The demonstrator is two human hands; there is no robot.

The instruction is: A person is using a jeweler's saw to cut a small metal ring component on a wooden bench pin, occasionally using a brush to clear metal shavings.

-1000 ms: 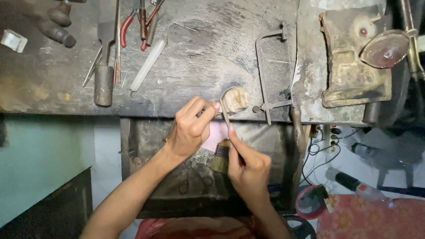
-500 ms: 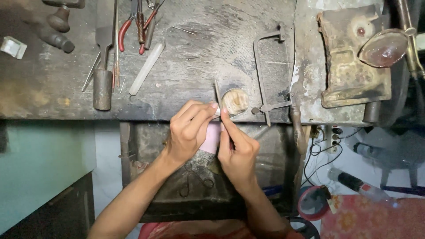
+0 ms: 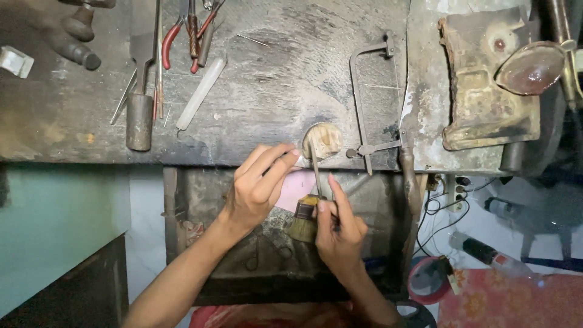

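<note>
On the far left of our worn workbench (image 3: 273, 91) lie a short metal cylinder (image 3: 139, 121), red-handled pliers (image 3: 176, 33) and a pale translucent rod (image 3: 200, 94). Moving right, our left hand (image 3: 258, 191) is closed, its fingertips pinching something small against the wooden bench peg (image 3: 323, 141) at the table's front edge; what it pinches is too small to tell. Under that hand shows a pink sheet (image 3: 296, 189). Just right of it, our right hand (image 3: 339, 234) is closed around a thin file (image 3: 315, 167), whose tip reaches up to the peg, and the same hand also holds a small bristle brush (image 3: 302, 220). Farther right a jeweller's saw frame (image 3: 370, 103) lies on the bench, then a rusty metal block (image 3: 486, 91) and a round lens (image 3: 529, 68).
</note>
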